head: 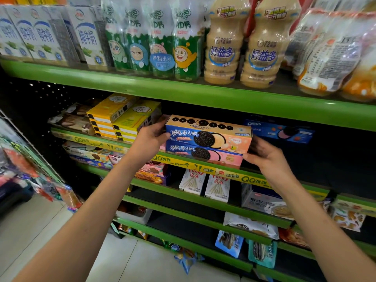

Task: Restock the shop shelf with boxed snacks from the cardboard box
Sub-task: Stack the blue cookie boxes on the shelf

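My left hand (151, 137) curls its fingers round the left end of the top Oreo box (209, 135), which I judge I am seating on a second Oreo box (205, 155) at the front of the green shelf (183, 92), just right of the yellow boxes (122, 119). My right hand (264, 155) steadies the right end with fingers half bent, so next I should slide the pair back and square them. The boxes read 奥利奥; a blue box (280, 131) further right says OREO, and the shelf strip reads QQ.

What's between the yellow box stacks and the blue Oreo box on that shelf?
Head view: two stacked peach-pink Oreo boxes, held by left hand and right hand; then bare dark shelf.
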A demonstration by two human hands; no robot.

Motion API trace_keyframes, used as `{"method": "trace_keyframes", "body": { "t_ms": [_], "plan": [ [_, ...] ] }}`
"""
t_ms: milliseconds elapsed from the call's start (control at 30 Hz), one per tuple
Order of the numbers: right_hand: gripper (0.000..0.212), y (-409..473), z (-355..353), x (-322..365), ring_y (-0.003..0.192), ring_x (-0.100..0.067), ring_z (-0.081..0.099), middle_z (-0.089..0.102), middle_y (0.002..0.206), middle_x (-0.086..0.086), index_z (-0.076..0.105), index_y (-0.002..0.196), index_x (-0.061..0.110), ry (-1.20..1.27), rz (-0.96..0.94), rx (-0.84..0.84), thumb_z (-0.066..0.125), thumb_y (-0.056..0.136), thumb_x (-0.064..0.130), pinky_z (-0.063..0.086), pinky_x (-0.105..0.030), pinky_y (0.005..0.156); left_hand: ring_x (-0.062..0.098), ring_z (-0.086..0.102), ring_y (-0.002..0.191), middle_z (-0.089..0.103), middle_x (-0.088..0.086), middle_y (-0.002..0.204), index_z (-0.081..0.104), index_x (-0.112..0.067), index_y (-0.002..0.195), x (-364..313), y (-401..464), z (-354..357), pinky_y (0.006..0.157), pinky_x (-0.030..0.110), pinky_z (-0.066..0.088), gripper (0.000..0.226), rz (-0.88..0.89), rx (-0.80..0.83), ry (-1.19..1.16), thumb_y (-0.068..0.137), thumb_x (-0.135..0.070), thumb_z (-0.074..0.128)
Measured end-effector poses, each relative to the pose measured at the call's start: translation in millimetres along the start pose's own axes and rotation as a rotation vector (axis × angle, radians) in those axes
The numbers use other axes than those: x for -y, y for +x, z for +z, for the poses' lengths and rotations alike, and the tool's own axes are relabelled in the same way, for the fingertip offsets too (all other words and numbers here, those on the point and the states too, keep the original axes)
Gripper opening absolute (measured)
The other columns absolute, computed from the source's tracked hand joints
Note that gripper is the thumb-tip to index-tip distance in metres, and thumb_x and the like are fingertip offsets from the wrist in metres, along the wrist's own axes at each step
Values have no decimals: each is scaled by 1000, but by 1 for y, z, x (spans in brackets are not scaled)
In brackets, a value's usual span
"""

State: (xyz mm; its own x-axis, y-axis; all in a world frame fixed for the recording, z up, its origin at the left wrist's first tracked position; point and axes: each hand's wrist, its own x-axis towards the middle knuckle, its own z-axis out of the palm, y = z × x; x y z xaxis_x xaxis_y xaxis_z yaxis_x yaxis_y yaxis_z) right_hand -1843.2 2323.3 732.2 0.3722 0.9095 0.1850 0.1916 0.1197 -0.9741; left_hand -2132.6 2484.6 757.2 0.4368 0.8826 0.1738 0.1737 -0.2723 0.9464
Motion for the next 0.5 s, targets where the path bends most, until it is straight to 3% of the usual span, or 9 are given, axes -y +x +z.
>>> {"method": "trace_keyframes", "body": {
  "t_ms": [233, 367, 500],
  "plan": [
    [67, 1, -1, -2, 116, 3, 60, 68, 116, 22, 53, 131, 28, -8, -18, 20, 70, 79, -11, 48, -10, 86, -1, 66, 104, 73, -21, 105, 65, -34, 114, 2, -3, 0, 82, 16, 53, 31, 6, -28, -15, 100, -8, 53],
    [64, 2, -4, -2, 116, -1, 60, 64, 126, 9, 53, 129, 25, -15, -36, 50, 70, 79, -11, 49, -14, 90, 0, 67, 103, 73, -21, 104, 66, -30, 113, 3, -5, 3, 82, 16, 51, 29, -1, -49, -16, 100, -8, 52],
    [64, 0, -4, 0, 113, 3, 61, 62, 125, 10, 54, 123, 31, -14, -39, 65, 68, 79, -14, 49, -13, 88, 2, 66, 105, 73, -20, 105, 68, -41, 103, 3, -10, 5, 83, 22, 51, 35, 4, -60, -26, 100, -10, 51]
  ]
}}
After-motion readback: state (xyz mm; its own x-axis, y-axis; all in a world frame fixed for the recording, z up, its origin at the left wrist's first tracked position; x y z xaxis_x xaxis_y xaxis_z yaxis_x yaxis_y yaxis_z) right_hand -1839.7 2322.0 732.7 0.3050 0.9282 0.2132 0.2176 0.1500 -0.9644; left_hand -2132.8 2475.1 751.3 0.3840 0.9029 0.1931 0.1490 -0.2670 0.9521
